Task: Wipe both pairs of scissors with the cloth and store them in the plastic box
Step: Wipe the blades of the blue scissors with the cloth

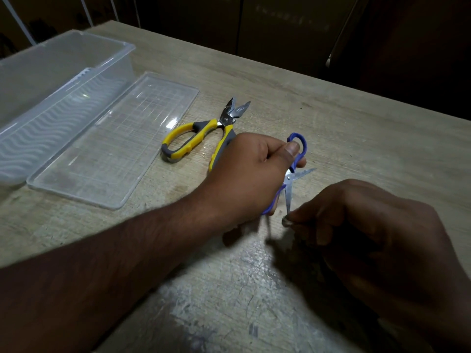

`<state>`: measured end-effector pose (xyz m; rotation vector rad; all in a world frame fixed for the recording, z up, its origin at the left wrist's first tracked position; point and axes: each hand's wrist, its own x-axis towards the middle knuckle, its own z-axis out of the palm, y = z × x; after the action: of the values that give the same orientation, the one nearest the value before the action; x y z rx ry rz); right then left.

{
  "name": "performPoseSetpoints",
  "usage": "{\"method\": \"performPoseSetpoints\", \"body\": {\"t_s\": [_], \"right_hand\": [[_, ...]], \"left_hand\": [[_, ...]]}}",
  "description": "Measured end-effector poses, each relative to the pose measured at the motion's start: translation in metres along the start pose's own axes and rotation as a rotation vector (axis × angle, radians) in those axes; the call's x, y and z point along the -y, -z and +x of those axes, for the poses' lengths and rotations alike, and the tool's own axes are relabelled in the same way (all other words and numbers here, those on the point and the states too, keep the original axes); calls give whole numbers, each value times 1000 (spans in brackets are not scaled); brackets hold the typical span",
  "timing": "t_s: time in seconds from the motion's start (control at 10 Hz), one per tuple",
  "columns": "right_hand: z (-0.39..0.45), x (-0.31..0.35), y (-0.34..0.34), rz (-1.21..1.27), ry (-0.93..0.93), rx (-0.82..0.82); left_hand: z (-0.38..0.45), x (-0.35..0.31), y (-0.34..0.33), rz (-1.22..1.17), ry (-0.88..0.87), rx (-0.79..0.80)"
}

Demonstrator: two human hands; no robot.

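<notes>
Worn pale wood-grain table [331,118] — scuffed, scratched — before dark cabinet doors [280,29]

On the table [331,103], the plastic box [63,72] stands at the far left, its lid [114,143] flat just right of it. Right of the lid lie the larger scissors [201,133]. Nearer and further right, the smaller scissors [290,174] sit between the left hand [254,174] and the right hand [369,225].
</notes>
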<state>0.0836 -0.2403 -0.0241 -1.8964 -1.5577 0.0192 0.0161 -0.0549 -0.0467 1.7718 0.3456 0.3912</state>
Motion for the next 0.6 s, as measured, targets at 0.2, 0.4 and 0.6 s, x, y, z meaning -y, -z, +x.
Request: {"method": "performPoseSetpoints", "body": {"t_s": [0.2,0.4,0.6], "right_hand": [[-5,-30,-20,-4,-49,-106],[2,-31,-18,-191,-34,195],[9,-18,11,304,-139,281]], "left_hand": [[1,0,1,7,-2,20],[5,-2,8,-38,0,-30],[0,-10,13,43,-101,-34]]}}
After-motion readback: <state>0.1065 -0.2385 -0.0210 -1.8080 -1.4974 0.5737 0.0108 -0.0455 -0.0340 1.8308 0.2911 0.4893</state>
